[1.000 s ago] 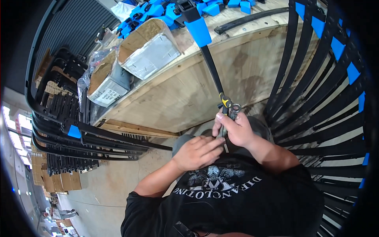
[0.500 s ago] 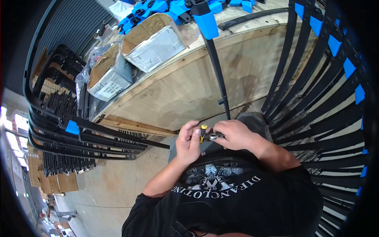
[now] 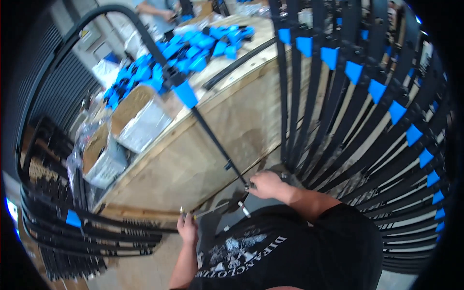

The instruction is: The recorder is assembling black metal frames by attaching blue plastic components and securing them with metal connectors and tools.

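My left hand (image 3: 187,231) is closed around the handle of a screwdriver (image 3: 182,210) with some yellow on it. Its thin shaft points right across my lap. At the lower end of an upright black tube (image 3: 217,143), my right hand (image 3: 268,184) is closed on a small tool with a round metal head (image 3: 248,186), mostly hidden by the fingers. That tube carries a blue sleeve (image 3: 185,94) higher up and bends over at its top. A small white cylindrical thing (image 3: 244,209) lies on my lap between the hands.
Blue plastic pieces (image 3: 193,48) lie heaped on the wooden bench (image 3: 212,137), beside two open cardboard boxes (image 3: 147,123). Rows of black tubes with blue sleeves (image 3: 354,72) stand close on my right. More black frames (image 3: 72,227) stack at left. Another person's hand (image 3: 166,14) shows behind the bench.
My hands have moved apart: the left went left with the screwdriver, while the right went to the tube's lower end. The whole view has also turned.
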`<state>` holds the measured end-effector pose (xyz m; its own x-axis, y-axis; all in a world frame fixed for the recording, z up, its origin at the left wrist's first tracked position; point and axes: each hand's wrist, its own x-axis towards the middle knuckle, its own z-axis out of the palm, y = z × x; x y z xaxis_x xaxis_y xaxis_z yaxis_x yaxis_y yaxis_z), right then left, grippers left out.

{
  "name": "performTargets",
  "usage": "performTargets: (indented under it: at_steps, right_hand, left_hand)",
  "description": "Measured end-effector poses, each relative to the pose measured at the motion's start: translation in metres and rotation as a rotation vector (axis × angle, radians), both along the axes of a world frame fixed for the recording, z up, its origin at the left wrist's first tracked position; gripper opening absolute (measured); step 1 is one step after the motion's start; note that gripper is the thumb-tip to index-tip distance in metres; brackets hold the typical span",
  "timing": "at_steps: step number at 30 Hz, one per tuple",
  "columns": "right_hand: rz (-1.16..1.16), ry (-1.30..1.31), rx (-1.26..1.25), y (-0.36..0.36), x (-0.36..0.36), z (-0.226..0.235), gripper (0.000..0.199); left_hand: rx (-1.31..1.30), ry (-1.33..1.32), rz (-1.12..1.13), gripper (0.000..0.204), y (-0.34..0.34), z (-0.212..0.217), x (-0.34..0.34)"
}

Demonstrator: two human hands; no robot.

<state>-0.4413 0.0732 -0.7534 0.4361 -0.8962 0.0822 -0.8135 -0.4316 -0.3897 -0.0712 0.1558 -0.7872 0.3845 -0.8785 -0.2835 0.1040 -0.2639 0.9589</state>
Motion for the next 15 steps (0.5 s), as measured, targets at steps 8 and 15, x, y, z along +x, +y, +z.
performTargets:
  at_steps: [8,15]
  right_hand:
    - [-0.160,0.055,-0.007,0.010,-0.015,-0.059,0.034]
    - [-0.176,0.088,0.120,-0.005,-0.010,-0.052,0.040]
  left_hand:
    - [0.035,-0.104,-0.033,0.019,-0.002,-0.066,-0.011]
    - [0.066,0.013,0.047,0.017,-0.011,-0.080,0.008]
